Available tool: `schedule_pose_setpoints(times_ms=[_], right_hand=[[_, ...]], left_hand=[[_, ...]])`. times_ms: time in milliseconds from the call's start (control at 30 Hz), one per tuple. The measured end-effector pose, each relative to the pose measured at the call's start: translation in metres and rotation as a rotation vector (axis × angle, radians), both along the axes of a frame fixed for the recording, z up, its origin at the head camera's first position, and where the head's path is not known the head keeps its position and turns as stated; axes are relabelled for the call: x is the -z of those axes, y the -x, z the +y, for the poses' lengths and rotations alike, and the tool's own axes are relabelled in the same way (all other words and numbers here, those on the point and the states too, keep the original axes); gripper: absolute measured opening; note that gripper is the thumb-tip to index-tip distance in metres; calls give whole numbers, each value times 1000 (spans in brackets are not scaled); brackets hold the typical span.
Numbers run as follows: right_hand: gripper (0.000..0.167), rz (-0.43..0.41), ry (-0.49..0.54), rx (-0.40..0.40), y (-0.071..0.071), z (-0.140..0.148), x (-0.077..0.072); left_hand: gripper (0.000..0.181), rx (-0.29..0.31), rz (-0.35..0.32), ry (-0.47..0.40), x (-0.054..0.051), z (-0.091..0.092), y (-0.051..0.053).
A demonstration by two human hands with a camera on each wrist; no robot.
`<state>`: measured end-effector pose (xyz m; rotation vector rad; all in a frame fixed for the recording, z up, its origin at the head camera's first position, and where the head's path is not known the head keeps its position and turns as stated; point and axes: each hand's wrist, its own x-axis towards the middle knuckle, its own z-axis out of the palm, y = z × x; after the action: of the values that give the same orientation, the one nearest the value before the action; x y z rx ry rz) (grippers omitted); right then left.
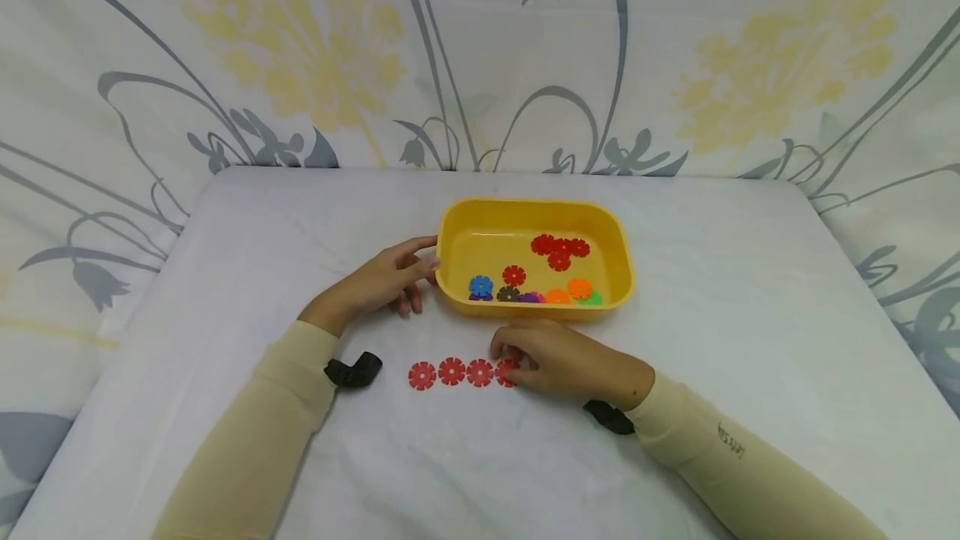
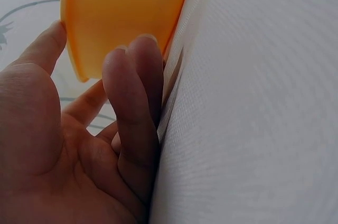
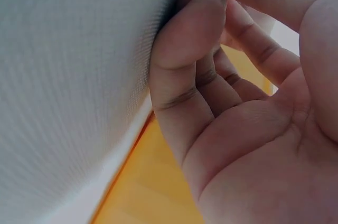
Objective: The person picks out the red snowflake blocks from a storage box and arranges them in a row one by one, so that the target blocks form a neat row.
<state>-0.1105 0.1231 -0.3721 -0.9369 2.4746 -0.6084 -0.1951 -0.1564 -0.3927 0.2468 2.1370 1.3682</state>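
Red discs [image 1: 452, 372] with notched edges lie in a row of four on the white cloth [image 1: 712, 273], just on the near side of the yellow tray [image 1: 487, 232]. In the head view, the right hand [image 1: 566, 361], near the tray's front wall, bends thumb and forefinger about the rightmost disc [image 1: 506, 372] in what looks like a light pinch, probably to set it level with its neighbours. More red pieces sit inside the tray, with mixed coloured discs [image 1: 481, 284] along its front wall. Beside the tray's left end, the left hand [image 1: 375, 277] is loosely spread, its fingertips at the rim, apparently to steady it. Writing runs along the right sleeve [image 1: 731, 440] (upside down from here): "Lets" can be made out, the rest not surely. No brand shows on the tray.

From the left wrist, the thumb touches the tray's rim while other fingers curl slackly below; whether the forefinger grips is hidden.

From the right wrist, the fingers bend down to the cloth beside the tray, and the pinched disc cannot be seen.
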Motion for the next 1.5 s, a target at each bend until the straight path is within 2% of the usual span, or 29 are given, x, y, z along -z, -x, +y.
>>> schedule_pose_setpoints(times_ms=[233, 400, 500, 600, 733, 967, 1067, 1233, 1333, 1500], right_hand=[[26, 88, -13, -54, -5, -1, -10], [21, 127, 74, -59, -9, 4, -33], [18, 175, 112, -60, -6, 2, -52], [16, 224, 126, -38, 4, -1, -66], [13, 254, 99, 2, 22, 3, -78], [18, 131, -65, 32, 62, 12, -102], [18, 74, -103, 18, 84, 9, -99], [19, 20, -129, -14, 115, 0, -83], [19, 3, -148, -28, 127, -5, -75], [18, -69, -208, -20, 137, -10, -65]], left_hand=[[63, -8, 5, 1, 1, 0, 0], [63, 2, 5, -3, 2, 1, 3], [60, -1, 6, 0, 2, 1, 3], [57, -9, 12, -8, 2, -1, 1], [59, -2, 12, -15, 3, -1, 0], [63, 12, 20, -16, 2, 0, 0], [62, 12, 19, -19, 3, -1, 0], [62, 19, 14, -23, 4, 0, 1], [61, 12, 15, -15, 3, 1, 0], [62, 4, 22, -7, 2, 0, 1]])
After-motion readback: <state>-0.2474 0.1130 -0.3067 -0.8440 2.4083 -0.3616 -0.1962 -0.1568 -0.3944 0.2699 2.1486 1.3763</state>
